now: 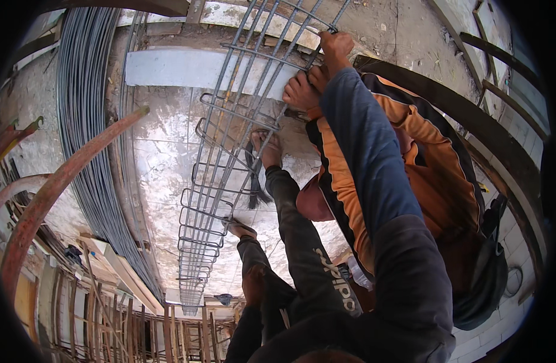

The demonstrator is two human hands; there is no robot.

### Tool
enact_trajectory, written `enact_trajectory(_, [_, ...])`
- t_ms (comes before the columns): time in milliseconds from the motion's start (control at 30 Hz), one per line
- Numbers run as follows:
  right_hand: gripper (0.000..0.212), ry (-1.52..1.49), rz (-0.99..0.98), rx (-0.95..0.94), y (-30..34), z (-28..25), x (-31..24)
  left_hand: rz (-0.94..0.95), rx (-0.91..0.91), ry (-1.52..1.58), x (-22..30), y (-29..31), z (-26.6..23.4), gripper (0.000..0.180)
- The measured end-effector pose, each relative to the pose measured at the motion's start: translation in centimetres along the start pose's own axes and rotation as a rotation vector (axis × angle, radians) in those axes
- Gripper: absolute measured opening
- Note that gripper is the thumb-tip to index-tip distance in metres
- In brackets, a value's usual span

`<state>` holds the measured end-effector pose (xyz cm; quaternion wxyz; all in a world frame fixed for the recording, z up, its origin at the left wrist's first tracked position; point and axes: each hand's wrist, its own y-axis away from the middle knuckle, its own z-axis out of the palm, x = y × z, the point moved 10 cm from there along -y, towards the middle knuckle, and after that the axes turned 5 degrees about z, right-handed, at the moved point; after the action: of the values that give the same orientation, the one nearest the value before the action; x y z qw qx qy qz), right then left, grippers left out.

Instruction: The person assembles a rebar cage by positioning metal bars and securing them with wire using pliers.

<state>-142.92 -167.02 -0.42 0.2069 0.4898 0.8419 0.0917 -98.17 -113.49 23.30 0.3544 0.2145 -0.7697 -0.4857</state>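
A long steel rebar cage (214,142), made of long bars and bent stirrups, runs from the top of the view down to the lower left. My right hand (336,45), in a blue sleeve, is closed at its upper right edge, where a stirrup meets a long bar with a dark tie. Any wire in those fingers is too small to make out. My left hand (253,285) rests by my dark-trousered leg, its fingers hard to see. Just below my right hand, a co-worker's hands (303,89) are at the same edge bar. A bundle of dark tie wire (256,187) lies beside the cage.
A co-worker in an orange and black jacket (344,199) crouches close on my right. Long loose rebars (87,109) lie in a bundle at left, near a rusty curved pipe (78,157). A pale board (169,66) passes beneath the cage. Wooden poles (169,339) stand below.
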Motion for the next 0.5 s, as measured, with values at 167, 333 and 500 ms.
enact_trajectory(167, [0.029,0.215,-0.141,0.048,-0.5,-0.1,-1.3,0.057,0.007,-0.033,-0.4,0.5,0.5,0.017])
enact_trajectory(333, [0.037,0.206,-0.103,0.003,0.0,1.4,-0.5,0.052,0.037,-0.028,0.3,0.8,0.1,0.016])
enact_trajectory(500, [0.040,0.263,-0.119,-0.103,-2.2,1.4,-0.1,0.058,0.076,0.063,-1.5,1.9,1.0,0.017])
